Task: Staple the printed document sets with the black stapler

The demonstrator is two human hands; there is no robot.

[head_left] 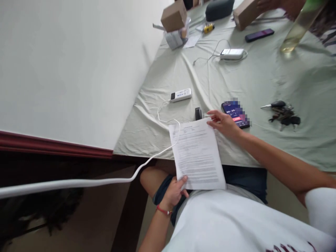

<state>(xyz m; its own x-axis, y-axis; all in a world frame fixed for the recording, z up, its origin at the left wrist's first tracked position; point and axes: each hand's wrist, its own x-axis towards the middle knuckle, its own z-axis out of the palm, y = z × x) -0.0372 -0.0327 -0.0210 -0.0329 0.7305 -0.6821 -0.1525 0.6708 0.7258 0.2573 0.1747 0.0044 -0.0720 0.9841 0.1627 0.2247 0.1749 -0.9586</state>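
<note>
Head view: printed paper [197, 155] overhangs the table edge [136, 148]. Left hand [174, 192] pinches its near corner, right hand [223, 122] grips its far corner beside the phone [235, 114]; paper not yet lifted clear.

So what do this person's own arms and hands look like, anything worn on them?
Both forearms are bare. The left hand has a thin red cord bracelet at the wrist. The right hand shows no ring or band; its arm runs up to a short white sleeve. No gloves, no watch visible.
</note>
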